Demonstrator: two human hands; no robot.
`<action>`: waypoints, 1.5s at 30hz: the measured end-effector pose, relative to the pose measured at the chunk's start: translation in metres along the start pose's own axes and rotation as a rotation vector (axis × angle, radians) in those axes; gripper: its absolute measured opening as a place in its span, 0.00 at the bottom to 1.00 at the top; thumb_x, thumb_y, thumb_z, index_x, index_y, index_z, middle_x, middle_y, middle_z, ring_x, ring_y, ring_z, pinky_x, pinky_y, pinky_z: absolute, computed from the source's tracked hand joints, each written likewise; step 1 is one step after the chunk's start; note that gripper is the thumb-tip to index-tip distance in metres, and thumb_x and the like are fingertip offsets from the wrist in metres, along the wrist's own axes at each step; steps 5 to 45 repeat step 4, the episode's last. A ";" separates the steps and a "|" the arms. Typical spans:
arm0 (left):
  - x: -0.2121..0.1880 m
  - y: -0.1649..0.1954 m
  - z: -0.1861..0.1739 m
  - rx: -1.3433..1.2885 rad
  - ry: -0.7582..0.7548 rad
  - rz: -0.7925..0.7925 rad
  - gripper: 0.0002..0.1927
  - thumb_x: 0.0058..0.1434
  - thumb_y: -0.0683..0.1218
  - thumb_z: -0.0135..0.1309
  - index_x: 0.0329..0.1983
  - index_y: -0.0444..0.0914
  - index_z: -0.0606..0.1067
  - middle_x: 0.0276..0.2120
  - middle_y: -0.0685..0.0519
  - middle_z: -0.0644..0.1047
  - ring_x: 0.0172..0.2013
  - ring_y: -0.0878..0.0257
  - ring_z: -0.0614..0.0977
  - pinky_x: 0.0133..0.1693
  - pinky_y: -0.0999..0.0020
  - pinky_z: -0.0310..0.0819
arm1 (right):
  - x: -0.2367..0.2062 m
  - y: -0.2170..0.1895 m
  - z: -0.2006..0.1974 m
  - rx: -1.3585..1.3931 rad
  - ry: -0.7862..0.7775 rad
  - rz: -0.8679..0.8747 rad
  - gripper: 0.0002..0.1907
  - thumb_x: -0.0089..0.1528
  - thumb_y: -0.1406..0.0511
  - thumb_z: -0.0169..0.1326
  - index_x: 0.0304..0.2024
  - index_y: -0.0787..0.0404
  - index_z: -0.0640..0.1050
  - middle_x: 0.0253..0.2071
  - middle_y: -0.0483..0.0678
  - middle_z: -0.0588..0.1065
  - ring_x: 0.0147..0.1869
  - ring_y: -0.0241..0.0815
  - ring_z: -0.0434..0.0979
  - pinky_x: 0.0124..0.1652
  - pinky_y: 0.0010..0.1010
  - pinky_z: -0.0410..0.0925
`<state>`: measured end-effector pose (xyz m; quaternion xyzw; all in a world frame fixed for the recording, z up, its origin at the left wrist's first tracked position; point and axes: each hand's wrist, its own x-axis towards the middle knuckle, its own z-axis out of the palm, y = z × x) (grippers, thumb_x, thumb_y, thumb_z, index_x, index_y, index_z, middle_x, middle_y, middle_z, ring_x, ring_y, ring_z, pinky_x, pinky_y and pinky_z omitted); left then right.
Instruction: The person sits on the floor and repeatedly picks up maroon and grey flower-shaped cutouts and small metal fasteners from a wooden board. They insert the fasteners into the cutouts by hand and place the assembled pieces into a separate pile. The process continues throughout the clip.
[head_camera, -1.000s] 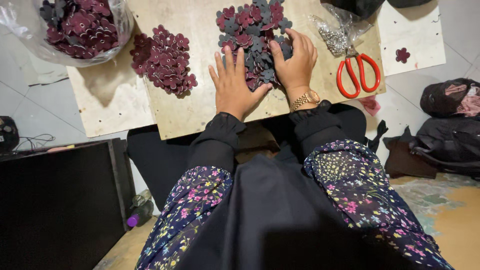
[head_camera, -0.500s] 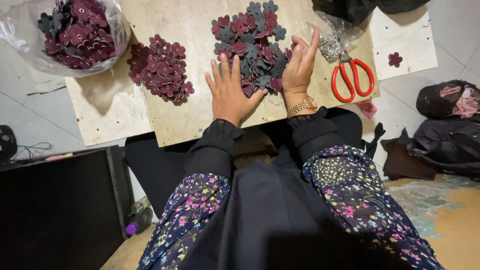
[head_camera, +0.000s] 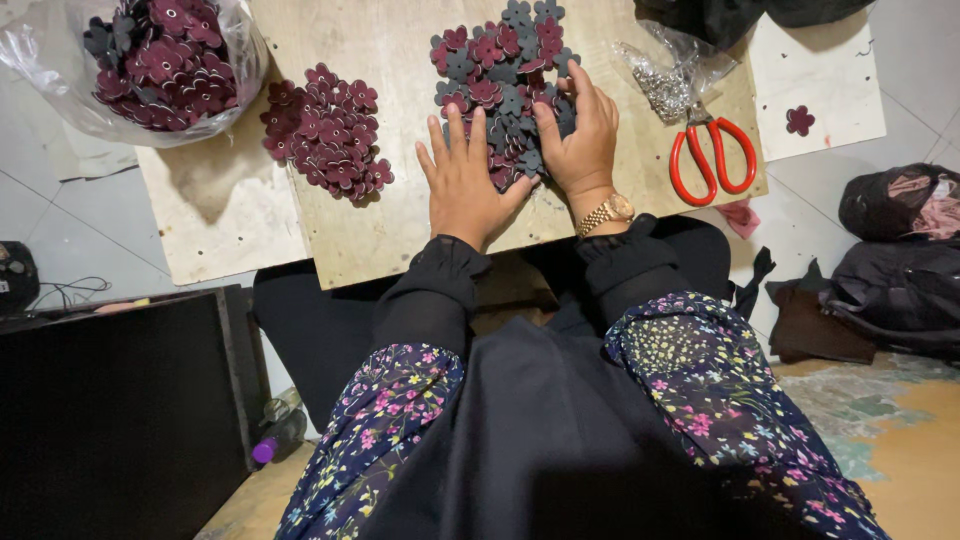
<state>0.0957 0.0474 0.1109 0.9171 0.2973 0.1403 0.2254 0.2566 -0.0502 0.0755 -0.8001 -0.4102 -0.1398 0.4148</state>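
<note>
**Gathering the Mixed Flower Pile: Hand Placement and Part Description**

I see both hands working the flower pile (head_camera: 500, 85) at the middle of the wooden worktop (head_camera: 400, 230). The left hand (head_camera: 462, 185) lies palm down, fingers straight and slightly spread, against the near-left edge of the pile. It grips nothing. The right hand (head_camera: 582, 135) rests on the pile's right side with its fingers curled loosely over the pieces. Whether any single piece is pinched beneath them, I cannot tell.

To do this step well, in my judgement:
1. Keep the left palm flat as a stop, so that pieces do not slide off toward the near edge.
2. Draw the pieces in with the right fingertips in light strokes. The cut-outs look thin and flexible and may fold or catch on each other.
3. Keep the pile apart from the sorted flower pile (head_camera: 328, 130) to its left.

The pieces are small flat flower-shaped cut-outs with rounded petals and a centre hole. They appear dark maroon and grey and overlap in a loose heap. The sorted pile appears all maroon. More cut-outs fill a clear plastic bag (head_camera: 160, 60) at the far left. Red-handled scissors (head_camera: 712, 155) lie just right of the right hand, beside a small clear bag of metal parts (head_camera: 665, 85).
</note>
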 end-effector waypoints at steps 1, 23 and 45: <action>0.000 0.000 0.001 -0.002 -0.001 0.000 0.57 0.53 0.69 0.62 0.77 0.39 0.52 0.76 0.37 0.47 0.75 0.36 0.44 0.70 0.35 0.32 | -0.001 0.000 -0.001 0.004 0.003 -0.008 0.33 0.67 0.57 0.63 0.69 0.61 0.67 0.53 0.49 0.79 0.59 0.50 0.76 0.64 0.42 0.61; 0.001 -0.001 0.002 -0.001 -0.002 -0.002 0.58 0.53 0.69 0.62 0.77 0.39 0.51 0.76 0.38 0.46 0.75 0.36 0.43 0.70 0.34 0.32 | 0.000 -0.002 -0.003 0.014 0.013 -0.033 0.34 0.67 0.57 0.64 0.70 0.61 0.66 0.54 0.49 0.79 0.59 0.49 0.75 0.64 0.42 0.61; 0.001 -0.001 0.002 -0.001 -0.002 -0.002 0.58 0.53 0.69 0.62 0.77 0.39 0.51 0.76 0.38 0.46 0.75 0.36 0.43 0.70 0.34 0.32 | 0.000 -0.002 -0.003 0.014 0.013 -0.033 0.34 0.67 0.57 0.64 0.70 0.61 0.66 0.54 0.49 0.79 0.59 0.49 0.75 0.64 0.42 0.61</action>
